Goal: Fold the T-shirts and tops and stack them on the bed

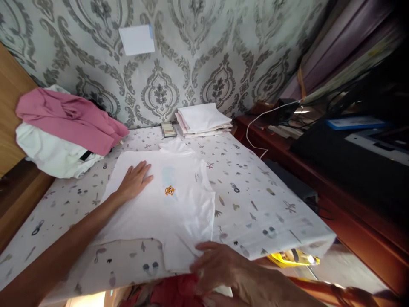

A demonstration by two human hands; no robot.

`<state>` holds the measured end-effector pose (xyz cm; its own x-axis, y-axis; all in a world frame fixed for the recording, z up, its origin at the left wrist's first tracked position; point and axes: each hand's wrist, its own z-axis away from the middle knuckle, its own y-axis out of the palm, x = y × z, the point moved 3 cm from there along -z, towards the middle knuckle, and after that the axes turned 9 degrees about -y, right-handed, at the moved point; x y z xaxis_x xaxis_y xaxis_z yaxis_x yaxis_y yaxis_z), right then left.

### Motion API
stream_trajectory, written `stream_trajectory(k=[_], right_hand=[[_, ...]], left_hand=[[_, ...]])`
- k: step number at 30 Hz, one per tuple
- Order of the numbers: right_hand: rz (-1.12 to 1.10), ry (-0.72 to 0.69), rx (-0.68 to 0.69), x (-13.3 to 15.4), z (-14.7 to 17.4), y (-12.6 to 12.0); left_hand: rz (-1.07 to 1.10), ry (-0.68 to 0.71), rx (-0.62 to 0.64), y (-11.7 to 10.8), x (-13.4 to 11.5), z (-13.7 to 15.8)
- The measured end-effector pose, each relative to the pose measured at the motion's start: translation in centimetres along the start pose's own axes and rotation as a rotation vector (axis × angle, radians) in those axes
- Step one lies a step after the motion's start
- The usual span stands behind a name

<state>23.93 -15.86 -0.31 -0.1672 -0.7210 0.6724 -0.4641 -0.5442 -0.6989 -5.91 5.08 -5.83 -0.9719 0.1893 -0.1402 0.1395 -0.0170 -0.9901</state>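
A white T-shirt (153, 217) lies spread sideways on the patterned cloth, its neckline to the right and a small orange cartoon fish print (169, 190) on its chest. My left hand (136, 180) rests flat on the shirt's body, left of the print, fingers outstretched. At the near sleeve (179, 251), my right hand (217, 266) hovers or touches along its lower right edge. Its index finger is extended apart from the others, and no cloth shows pinched between the fingers. The sleeve partly hides behind this hand.
A folded stack of light clothes (203, 119) sits at the back by the wall. Pink and white clothes (70, 119) are heaped at the back left. A dark red wooden desk (338, 204) runs along the right, with a white cable (252, 123). Red fabric (174, 292) shows below the near edge.
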Motion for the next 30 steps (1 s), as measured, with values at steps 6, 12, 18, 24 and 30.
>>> stream_trajectory(k=[6, 12, 18, 24, 30], right_hand=[[-0.059, 0.248, -0.44, -10.2, -5.8, -6.6], [0.39, 0.773, -0.427, -22.9, -14.5, -14.0], [0.432, 0.914, -0.445, -28.4, -19.5, -15.6], [0.272, 0.978, -0.541, -31.3, -20.4, -16.7], [0.039, 0.78, -0.765, -30.5, -19.7, -17.3]], left_hand=[[-0.037, 0.157, 0.015, 0.2, -2.7, 3.5], [0.108, 0.672, 0.191, -0.7, -7.2, 10.2], [0.239, 0.312, 0.064, -2.9, -0.1, 0.2], [-0.02, -0.052, -0.052, -3.5, 8.3, -11.0], [-0.026, -0.001, -0.007, -4.5, 8.8, -11.8]])
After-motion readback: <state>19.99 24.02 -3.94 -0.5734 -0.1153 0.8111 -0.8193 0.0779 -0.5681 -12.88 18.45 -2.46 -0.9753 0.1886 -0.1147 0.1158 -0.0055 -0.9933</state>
